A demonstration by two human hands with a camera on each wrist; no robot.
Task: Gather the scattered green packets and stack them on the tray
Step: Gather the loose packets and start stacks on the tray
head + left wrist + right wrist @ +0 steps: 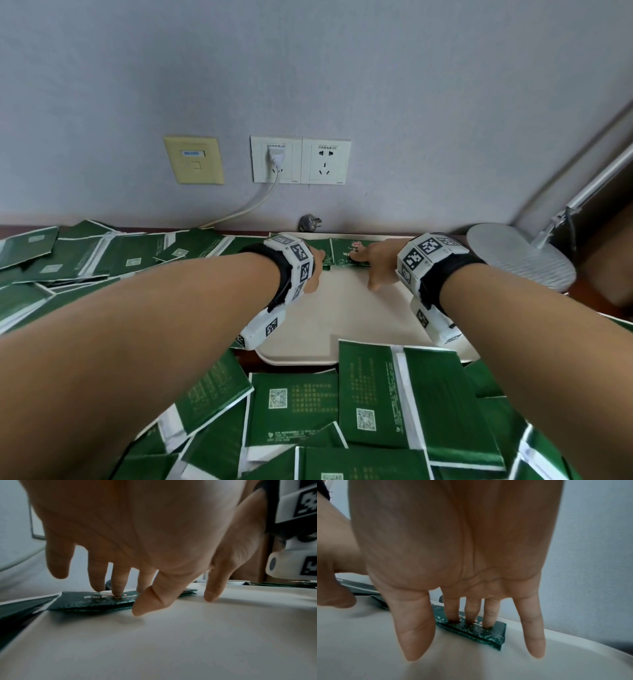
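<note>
we had both hands out over the cream tray (342, 308), reaching toward its far edge by the wall (308, 68). our left hand (313, 270) was spread, fingers straight, with the middle fingertips (118, 592) pressing down on a green packet (96, 601) that lay flat at the tray's far side; the thumb and little finger stood off it, touching nothing we could make out. our right hand (371, 263) was likewise flat and unclenched: three straight fingers (471, 615) pressed on top of a small stack of packets (481, 632), at least two deep, lying on the tray close to its far rim, while the thumb and little finger hung free on either side. neither hand was curled round anything; both only pressed. in the head view the packets under the two hands lay side by side along the far edge of the tray, the right one showing a pale red print.

most of the tray's floor was bare. the loose packets (294, 407) were scattered all round it, many overlapping: a heap in front nearest us, one of them (371, 390) lapping over the tray's near rim, and another spread to the left (85, 253) up against the wall.

on the wall were a yellowish plate (193, 160) and a double socket (300, 160) with a white plug and cord in its left half. a grey lamp base (520, 255) stood to the right of the tray.
</note>
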